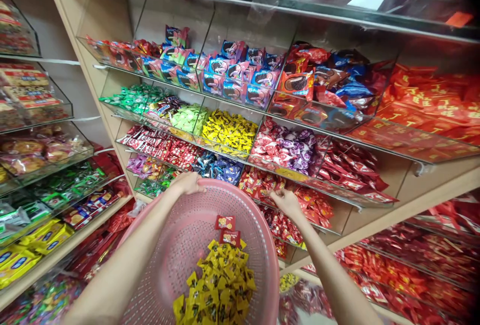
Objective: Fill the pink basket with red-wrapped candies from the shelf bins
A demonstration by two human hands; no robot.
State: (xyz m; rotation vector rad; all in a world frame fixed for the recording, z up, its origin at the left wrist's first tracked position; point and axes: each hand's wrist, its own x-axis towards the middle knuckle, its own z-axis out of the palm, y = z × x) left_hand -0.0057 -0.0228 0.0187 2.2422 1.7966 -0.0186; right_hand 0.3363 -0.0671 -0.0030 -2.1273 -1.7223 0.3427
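My left hand (187, 184) grips the far rim of a large pink perforated basket (176, 230), its fingers closed over the edge. Inside the basket lie a heap of yellow-wrapped candies (221, 285) and two red packets (230, 237) near the far side of the heap. My right hand (284, 200) is beyond the basket's right rim, at a shelf bin of red-wrapped candies (262, 183). Its fingers are curled together at the candies; what they hold, if anything, is too small to make out.
Tiered glass-fronted shelves (225, 96) hold wrapped sweets ahead, with yellow candies (230, 130) in a middle bin. More stocked shelves (45, 115) stand at the left. A slanting wooden shelf edge (416, 212) runs beside my right forearm.
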